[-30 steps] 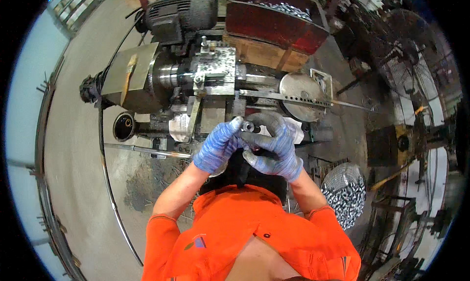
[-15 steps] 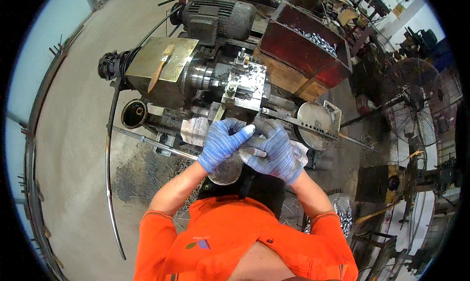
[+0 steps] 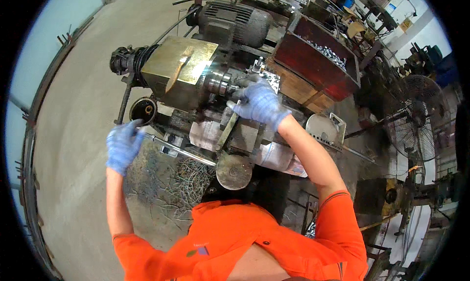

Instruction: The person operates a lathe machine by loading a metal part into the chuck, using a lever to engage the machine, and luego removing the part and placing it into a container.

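In front of me is a lathe-like machine with a yellow metal cover [image 3: 161, 56] and a shiny round chuck [image 3: 219, 82]. My right hand [image 3: 262, 100], in a blue-grey glove, reaches over the tool block to the chuck's right side. Its fingers are bent together there; whatever they hold is hidden. Out to the left, my gloved left hand [image 3: 123, 146] is closed round a long metal lever [image 3: 123, 102], whose lower length is hidden behind hand and forearm. A wooden-handled brush [image 3: 177, 75] lies on the cover.
A dark red bin [image 3: 313, 60] of small metal parts stands beyond the machine, beside a motor [image 3: 235, 21]. A bright rod [image 3: 181, 150] and a round handwheel [image 3: 234, 172] stick out nearer me. Metal shavings [image 3: 188, 183] litter the floor. A fan [image 3: 416, 114] stands right.
My hands were together in front of the machine and have parted. The left has gone left onto the lever, which has swung behind my forearm; the right has moved up to the chuck.
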`<control>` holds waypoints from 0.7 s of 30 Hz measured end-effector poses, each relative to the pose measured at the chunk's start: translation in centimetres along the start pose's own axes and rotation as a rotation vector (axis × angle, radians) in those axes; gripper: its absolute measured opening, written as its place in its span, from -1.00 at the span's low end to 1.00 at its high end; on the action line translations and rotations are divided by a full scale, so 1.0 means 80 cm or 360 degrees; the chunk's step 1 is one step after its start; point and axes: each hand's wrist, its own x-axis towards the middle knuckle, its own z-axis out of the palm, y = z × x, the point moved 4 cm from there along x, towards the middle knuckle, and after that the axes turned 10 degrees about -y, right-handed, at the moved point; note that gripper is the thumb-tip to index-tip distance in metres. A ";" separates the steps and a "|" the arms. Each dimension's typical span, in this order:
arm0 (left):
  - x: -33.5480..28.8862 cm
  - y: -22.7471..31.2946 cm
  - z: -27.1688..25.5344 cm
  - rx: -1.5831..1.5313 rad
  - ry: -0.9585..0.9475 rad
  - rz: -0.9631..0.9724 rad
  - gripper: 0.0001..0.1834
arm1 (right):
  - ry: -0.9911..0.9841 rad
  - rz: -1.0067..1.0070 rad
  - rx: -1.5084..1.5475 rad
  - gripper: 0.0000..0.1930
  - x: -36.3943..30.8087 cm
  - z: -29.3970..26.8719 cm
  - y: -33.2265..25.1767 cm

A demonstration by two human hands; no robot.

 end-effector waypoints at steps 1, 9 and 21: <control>-0.016 -0.036 -0.004 0.0369 0.0015 -0.0073 -0.71 | -0.0094 0.0018 -0.0080 -0.63 0.016 0.008 0.008; -0.146 -0.165 0.038 -0.0176 -0.0153 -0.0765 -0.59 | -0.0631 0.0373 0.0225 -0.48 0.061 0.043 0.024; -0.180 -0.156 0.049 0.0355 -0.0401 -0.1057 -0.58 | -0.0606 0.0340 0.0172 -0.50 0.082 0.031 0.010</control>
